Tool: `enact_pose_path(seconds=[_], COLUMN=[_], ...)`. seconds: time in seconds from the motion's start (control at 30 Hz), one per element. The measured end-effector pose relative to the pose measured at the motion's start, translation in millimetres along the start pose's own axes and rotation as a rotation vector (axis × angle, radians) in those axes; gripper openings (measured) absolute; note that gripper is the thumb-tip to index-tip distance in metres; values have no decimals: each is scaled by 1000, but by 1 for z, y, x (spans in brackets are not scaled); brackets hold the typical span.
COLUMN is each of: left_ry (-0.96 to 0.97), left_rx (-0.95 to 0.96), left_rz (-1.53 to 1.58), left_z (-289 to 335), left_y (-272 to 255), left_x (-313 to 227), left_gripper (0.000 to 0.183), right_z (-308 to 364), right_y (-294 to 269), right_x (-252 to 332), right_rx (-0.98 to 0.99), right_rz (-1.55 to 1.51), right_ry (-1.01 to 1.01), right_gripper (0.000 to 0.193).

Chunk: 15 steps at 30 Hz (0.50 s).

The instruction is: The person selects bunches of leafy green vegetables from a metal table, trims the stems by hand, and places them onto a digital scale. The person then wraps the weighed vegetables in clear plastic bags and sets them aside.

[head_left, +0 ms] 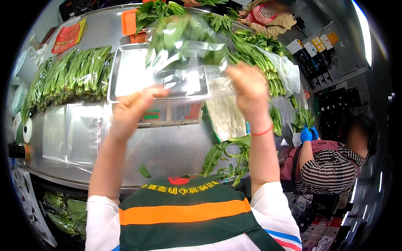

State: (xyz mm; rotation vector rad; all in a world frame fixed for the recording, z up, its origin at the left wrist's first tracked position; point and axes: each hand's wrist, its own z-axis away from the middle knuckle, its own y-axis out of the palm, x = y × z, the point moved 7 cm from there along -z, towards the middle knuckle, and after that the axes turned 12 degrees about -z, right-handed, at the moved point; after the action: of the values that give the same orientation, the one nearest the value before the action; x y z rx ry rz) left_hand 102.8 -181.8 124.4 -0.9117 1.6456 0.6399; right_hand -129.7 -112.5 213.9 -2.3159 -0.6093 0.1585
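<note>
A clear plastic bag of leafy greens (pixel 176 39) hangs in the air over a kitchen-type scale, smeared by motion. My left hand (pixel 134 106) is closed at the bag's near left edge. At its near right side my right hand (pixel 249 85) is also closed, a red string round its wrist. Motion blur hides the exact grip of the fingers. Under the bag, the scale's metal tray (pixel 127 73) shows its left part, with the display and key panel (pixel 184 112) in front.
Bagged greens (pixel 79 71) lie in a row at left, near flat empty plastic bags (pixel 71 134). Loose greens (pixel 259 62) are heaped at the right. An orange basket (pixel 129 21) stands behind the scale. A co-worker in blue gloves (pixel 307 134) handles greens at right; another person (pixel 268 19) is across the table.
</note>
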Motion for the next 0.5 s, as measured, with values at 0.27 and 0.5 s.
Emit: enact_pose_path(seconds=[0.27, 0.5], left_ry=[-557, -510], left_rx=[-1, 79], left_rz=[-43, -164], left_z=[106, 114], left_y=[38, 44], left_x=[165, 141], left_gripper=[34, 36], right_z=[58, 51], right_y=[62, 166], right_x=[-6, 25], right_rx=[204, 448], right_rz=[-476, -167], right_ry=[424, 224], right_gripper=[17, 50])
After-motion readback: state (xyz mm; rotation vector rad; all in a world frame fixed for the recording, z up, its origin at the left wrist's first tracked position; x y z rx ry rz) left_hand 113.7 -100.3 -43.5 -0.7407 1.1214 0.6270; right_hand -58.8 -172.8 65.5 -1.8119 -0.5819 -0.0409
